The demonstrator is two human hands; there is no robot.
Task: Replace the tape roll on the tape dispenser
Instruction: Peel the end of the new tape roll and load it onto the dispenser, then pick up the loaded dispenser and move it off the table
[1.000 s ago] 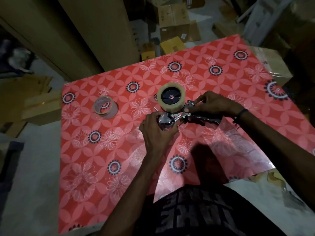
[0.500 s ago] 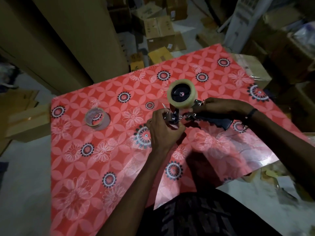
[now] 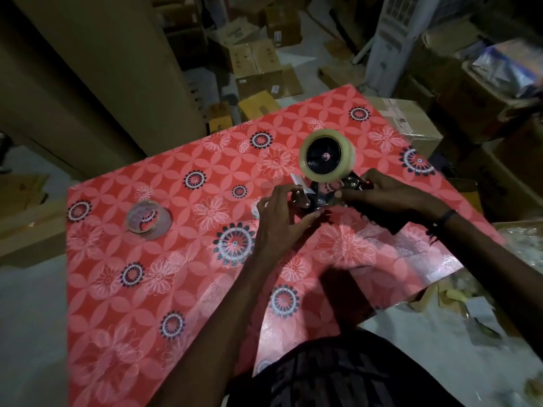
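Note:
A full roll of clear tape (image 3: 346, 158) sits on the black hub of a hand-held tape dispenser (image 3: 318, 196), which is held over a red flowered table (image 3: 176, 259). My right hand (image 3: 379, 195) grips the dispenser's frame and handle from the right. My left hand (image 3: 279, 218) pinches at the metal front end, beside a short white tape end (image 3: 298, 181) that sticks up. A nearly spent tape roll (image 3: 148, 220) lies flat on the table to the left, apart from both hands.
Cardboard boxes (image 3: 258, 69) crowd the floor beyond the table's far edge and to the right. A tall brown board (image 3: 102, 69) stands at the back left. Plastic and paper scraps (image 3: 476, 306) lie at the right, past the table's near corner.
The dispenser and both hands have shifted right and slightly farther away in the view. The white tape end now shows above my left fingers. The spent roll has stayed put.

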